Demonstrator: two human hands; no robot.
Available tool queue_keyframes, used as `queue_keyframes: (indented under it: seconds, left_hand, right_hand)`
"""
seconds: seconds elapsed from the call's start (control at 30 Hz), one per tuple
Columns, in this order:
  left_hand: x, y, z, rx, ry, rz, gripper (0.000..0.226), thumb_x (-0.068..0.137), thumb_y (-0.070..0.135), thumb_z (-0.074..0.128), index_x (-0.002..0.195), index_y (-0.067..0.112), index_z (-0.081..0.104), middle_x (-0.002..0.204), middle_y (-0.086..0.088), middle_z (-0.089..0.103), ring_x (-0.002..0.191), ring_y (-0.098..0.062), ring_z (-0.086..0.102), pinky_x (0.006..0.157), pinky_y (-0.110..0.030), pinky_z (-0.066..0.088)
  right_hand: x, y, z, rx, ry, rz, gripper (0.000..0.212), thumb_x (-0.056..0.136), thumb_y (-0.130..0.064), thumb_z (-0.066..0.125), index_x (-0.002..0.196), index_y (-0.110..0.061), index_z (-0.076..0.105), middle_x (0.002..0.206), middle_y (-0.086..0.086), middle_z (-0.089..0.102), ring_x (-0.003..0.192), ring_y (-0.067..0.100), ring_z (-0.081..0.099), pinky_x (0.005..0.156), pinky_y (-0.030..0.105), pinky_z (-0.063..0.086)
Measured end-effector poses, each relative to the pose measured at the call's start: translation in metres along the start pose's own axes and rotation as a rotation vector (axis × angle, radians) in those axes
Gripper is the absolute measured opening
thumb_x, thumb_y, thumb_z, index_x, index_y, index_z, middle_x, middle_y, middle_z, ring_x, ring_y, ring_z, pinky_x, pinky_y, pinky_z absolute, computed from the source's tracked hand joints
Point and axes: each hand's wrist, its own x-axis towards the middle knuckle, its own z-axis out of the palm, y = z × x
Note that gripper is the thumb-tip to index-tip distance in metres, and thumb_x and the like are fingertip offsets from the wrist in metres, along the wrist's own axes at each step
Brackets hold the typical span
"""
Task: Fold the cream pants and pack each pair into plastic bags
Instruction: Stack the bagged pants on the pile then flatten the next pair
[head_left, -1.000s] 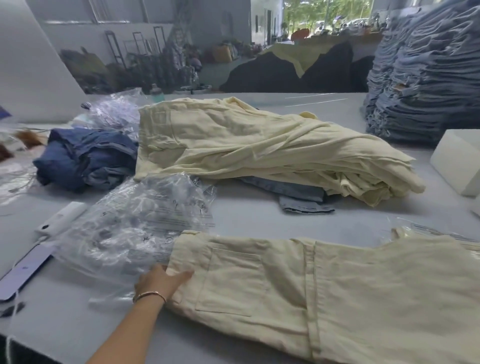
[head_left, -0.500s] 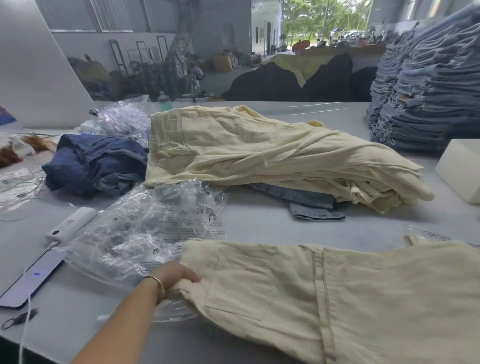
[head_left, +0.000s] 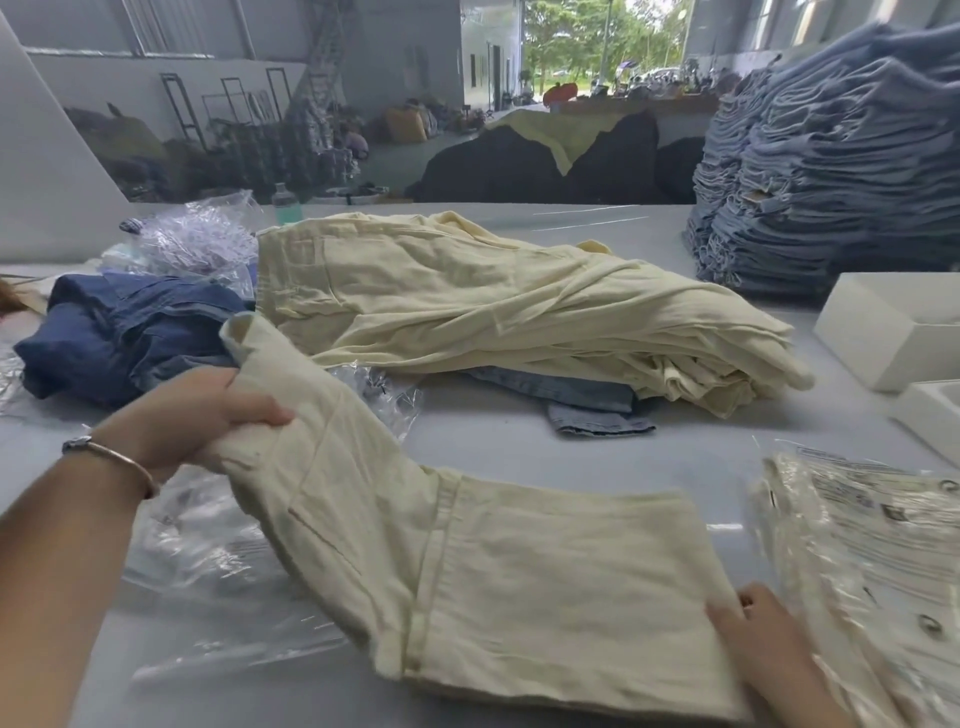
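Pants (head_left: 519, 571) gripped by left hand (head_left: 197, 415); right hand (head_left: 753, 629) partly cut off, grip unclear.

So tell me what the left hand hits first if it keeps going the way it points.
Probably the pile of cream pants: the left hand, gripping the pants being folded, points right and away. Depth is unclear.

Soft daylight comes from the open doorway (head_left: 597, 52) at the back, overexposed there. The surface (head_left: 493, 441) shows faint shadows. Wide-angle bending curves the edges; near foreground slightly blurred.
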Motion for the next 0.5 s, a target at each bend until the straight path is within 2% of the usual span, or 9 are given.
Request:
queue_keyframes:
  seconds: [0.07,0.13,0.2,0.23,0.27,0.33,0.37,0.43,0.5]
  left_hand:
    - [-0.008,0.028,0.034,-0.020,-0.080,0.069,0.062,0.036,0.035,0.079,0.088,0.002,0.071,0.086,-0.017,0.072,0.083,-0.033,0.067,0.082,-0.046,0.052]
    - [-0.013,0.053,0.083,-0.028,-0.156,0.148,0.047,0.042,0.031,0.077,0.082,0.006,0.071,0.083,-0.013,0.072,0.083,-0.029,0.067,0.078,-0.042,0.053]
    - [-0.014,0.071,0.144,0.047,-0.215,0.224,0.032,0.046,0.031,0.074,0.071,0.012,0.067,0.076,-0.005,0.068,0.078,-0.023,0.063,0.074,-0.035,0.052]
    - [-0.015,0.075,0.178,0.125,-0.259,0.261,0.031,0.049,0.036,0.075,0.068,0.015,0.063,0.074,-0.002,0.065,0.076,-0.022,0.060,0.071,-0.033,0.050]
    - [-0.016,0.076,0.213,0.226,-0.310,0.304,0.033,0.056,0.041,0.077,0.070,0.017,0.060,0.076,-0.001,0.062,0.076,-0.021,0.058,0.068,-0.030,0.047]
    - [-0.020,0.065,0.277,0.364,-0.497,0.349,0.032,0.080,0.045,0.069,0.082,0.015,0.059,0.084,-0.002,0.060,0.079,-0.019,0.055,0.065,-0.027,0.041]
    - [-0.021,0.053,0.301,0.366,-0.634,0.314,0.034,0.089,0.044,0.060,0.094,0.011,0.062,0.092,-0.004,0.062,0.084,-0.020,0.058,0.066,-0.027,0.042]
    - [-0.019,0.022,0.327,0.391,-0.768,0.217,0.041,0.097,0.042,0.049,0.107,0.005,0.062,0.104,-0.010,0.066,0.096,-0.025,0.064,0.070,-0.030,0.046]
    - [-0.011,-0.011,0.325,0.484,-0.626,0.259,0.040,0.098,0.040,0.047,0.097,0.004,0.064,0.102,-0.015,0.067,0.096,-0.029,0.062,0.073,-0.032,0.045]
  right_hand:
    - [0.000,0.004,0.000,0.010,0.065,0.002,0.043,0.084,-0.021,0.069,0.118,-0.004,0.049,0.103,0.019,0.062,0.101,0.034,0.058,0.078,0.036,0.039]
    - [0.000,0.003,-0.001,-0.045,0.183,-0.144,0.056,0.082,-0.017,0.070,0.131,-0.004,0.046,0.114,0.020,0.057,0.110,0.036,0.053,0.091,0.042,0.041]
    - [-0.007,-0.011,-0.002,0.092,0.307,-0.317,0.039,0.084,-0.014,0.069,0.121,-0.008,0.056,0.109,0.015,0.058,0.106,0.036,0.054,0.089,0.044,0.043]
    - [-0.011,-0.022,-0.006,0.275,0.271,-0.339,0.027,0.088,-0.018,0.066,0.113,-0.013,0.058,0.103,0.011,0.060,0.103,0.035,0.057,0.084,0.043,0.045]
    - [-0.015,-0.037,-0.011,0.521,0.130,-0.262,0.019,0.093,-0.027,0.060,0.109,-0.016,0.058,0.101,0.011,0.063,0.101,0.034,0.060,0.081,0.042,0.047]
    - [-0.012,-0.054,-0.021,0.971,-0.300,-0.017,0.045,0.094,-0.055,0.044,0.110,-0.015,0.060,0.105,0.019,0.068,0.101,0.035,0.064,0.085,0.047,0.051]
    - [-0.010,-0.056,-0.026,1.054,-0.461,0.076,0.059,0.091,-0.063,0.040,0.112,-0.012,0.063,0.108,0.022,0.068,0.101,0.036,0.065,0.087,0.050,0.051]
    - [-0.007,-0.052,-0.026,0.914,-0.569,0.096,0.054,0.090,-0.054,0.052,0.112,-0.006,0.068,0.112,0.023,0.067,0.101,0.036,0.065,0.091,0.052,0.051]
    - [-0.006,-0.041,-0.017,0.593,-0.425,0.015,0.027,0.083,-0.017,0.071,0.107,-0.005,0.066,0.106,0.020,0.069,0.095,0.034,0.066,0.090,0.052,0.052]
